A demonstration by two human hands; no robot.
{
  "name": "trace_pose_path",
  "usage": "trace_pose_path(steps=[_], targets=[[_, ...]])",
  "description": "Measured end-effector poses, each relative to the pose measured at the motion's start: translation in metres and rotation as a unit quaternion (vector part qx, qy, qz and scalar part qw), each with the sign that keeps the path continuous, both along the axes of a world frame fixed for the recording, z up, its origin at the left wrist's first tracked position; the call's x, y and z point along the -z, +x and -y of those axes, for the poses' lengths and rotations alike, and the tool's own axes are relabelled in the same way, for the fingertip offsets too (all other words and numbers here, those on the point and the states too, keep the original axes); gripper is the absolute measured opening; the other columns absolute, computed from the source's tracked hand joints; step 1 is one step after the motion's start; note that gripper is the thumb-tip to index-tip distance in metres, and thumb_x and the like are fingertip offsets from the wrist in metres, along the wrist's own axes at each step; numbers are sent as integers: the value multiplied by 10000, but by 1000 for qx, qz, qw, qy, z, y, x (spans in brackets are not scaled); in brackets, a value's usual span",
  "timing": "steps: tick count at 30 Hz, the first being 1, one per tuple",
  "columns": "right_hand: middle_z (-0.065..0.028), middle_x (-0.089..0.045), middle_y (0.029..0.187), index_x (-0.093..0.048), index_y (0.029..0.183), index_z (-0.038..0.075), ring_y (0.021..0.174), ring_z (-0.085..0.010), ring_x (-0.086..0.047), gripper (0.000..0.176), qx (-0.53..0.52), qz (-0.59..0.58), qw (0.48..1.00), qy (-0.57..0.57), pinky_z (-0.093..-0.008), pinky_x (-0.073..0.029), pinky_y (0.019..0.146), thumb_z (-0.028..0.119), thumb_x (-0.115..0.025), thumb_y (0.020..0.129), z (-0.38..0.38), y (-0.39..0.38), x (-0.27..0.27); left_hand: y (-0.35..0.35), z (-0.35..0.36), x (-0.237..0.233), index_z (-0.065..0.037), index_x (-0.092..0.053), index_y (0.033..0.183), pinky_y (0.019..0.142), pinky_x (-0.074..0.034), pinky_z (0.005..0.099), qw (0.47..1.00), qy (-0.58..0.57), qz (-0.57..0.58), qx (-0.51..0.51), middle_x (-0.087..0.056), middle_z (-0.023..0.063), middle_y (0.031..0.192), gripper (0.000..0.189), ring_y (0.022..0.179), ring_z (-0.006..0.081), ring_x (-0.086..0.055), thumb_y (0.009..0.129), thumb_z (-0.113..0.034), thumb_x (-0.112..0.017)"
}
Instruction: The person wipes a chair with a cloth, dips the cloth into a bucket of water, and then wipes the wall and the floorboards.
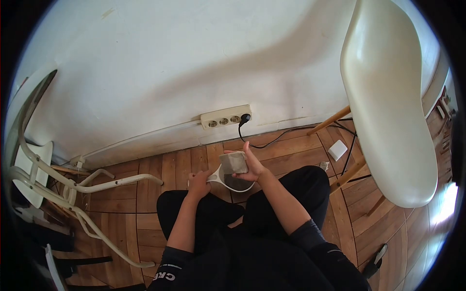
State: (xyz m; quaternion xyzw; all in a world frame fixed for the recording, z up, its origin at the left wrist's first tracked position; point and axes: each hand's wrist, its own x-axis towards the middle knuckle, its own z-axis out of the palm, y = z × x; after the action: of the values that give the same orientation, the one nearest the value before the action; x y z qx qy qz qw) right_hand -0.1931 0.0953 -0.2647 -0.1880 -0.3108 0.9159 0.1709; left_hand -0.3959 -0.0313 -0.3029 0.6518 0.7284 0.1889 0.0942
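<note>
My left hand is closed round the handle of a round, white-rimmed object with a dark grey inside, held over my crossed legs. Its kind does not show clearly; I cannot tell whether the inside is mesh or glass. A folded beige-grey cloth lies in my right hand, which holds it against the far side of the round rim. The thumb of that hand points up toward the wall. Part of the round face is hidden behind the cloth and the fingers.
A power strip with a black plug is at the base of the wall ahead. To my right stands a cream chair, with a white square block by its legs. White bent-tube legs reach across the wooden floor at left.
</note>
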Motion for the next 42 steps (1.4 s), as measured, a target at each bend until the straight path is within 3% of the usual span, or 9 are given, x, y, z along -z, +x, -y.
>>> trace_pose_path(steps=[3,5,9,11,17,21,24,29,42], targets=[[-26,-542,1138,-484,1279,201,996,-180,-504,607,-31,-79,996,-33,-337,-455,689,628,-470,848,-3,-1,6,-1,-1,-1,-115,-599,1029,854,-309,429,1000,-12,15,16,-584,137,895,386,894,298,-549,654,-47,-532],[-39,-511,1203,-452,1309,199,1045,-200,-507,554,16,17,998,59,-368,-476,766,529,-528,870,1,0,1,-3,-1,7,-113,-599,1019,859,-312,431,1000,10,19,17,-584,133,893,376,901,298,-545,652,-57,-537],[-57,-476,1258,-443,1318,200,1108,-219,-493,452,11,10,997,74,-402,-473,854,335,-562,903,5,4,-6,-5,-2,10,-90,-604,1004,894,-310,460,999,-10,43,-2,-580,115,921,349,950,302,-528,658,-103,-558],[-78,-505,1226,-456,1304,153,1131,-226,-496,409,46,17,995,82,-396,-459,906,168,-546,906,-1,0,6,-4,-2,6,-92,-587,1012,888,-313,463,998,2,57,-5,-572,102,936,357,969,295,-519,657,-110,-558],[-93,-579,1078,-501,1235,64,968,-206,-570,336,128,75,975,163,-360,-471,866,57,-484,899,-11,-8,46,0,-3,-4,-95,-552,1039,853,-354,435,994,39,98,-12,-558,85,959,393,996,272,-518,647,-112,-562],[-75,-588,997,-541,1126,67,891,-205,-579,244,168,105,969,146,-371,-489,804,57,-492,886,-5,-12,35,-3,-4,4,-100,-536,1065,884,-323,438,986,92,141,-7,-540,75,976,411,1013,256,-505,655,-121,-561],[-74,-593,929,-549,1037,72,837,-186,-589,172,183,84,979,12,-309,-498,718,137,-558,878,-1,-14,28,-2,-6,4,-100,-527,1088,892,-326,440,987,88,133,-12,-542,82,986,438,1013,256,-508,652,-110,-566],[16,-477,731,-515,918,119,608,-74,-455,354,143,156,969,126,-236,-412,523,427,-662,824,10,-24,31,3,-2,-7,-99,-520,1112,897,-332,456,991,93,95,-10,-544,83,994,455,1004,258,-516,659,-106,-566],[35,-375,504,-463,676,108,402,-71,-346,483,181,266,923,212,-233,-263,363,548,-550,855,23,-35,30,5,-2,-12,-107,-495,1150,904,-325,465,989,107,101,-5,-542,84,1053,487,1027,263,-512,670,-85,-574]])
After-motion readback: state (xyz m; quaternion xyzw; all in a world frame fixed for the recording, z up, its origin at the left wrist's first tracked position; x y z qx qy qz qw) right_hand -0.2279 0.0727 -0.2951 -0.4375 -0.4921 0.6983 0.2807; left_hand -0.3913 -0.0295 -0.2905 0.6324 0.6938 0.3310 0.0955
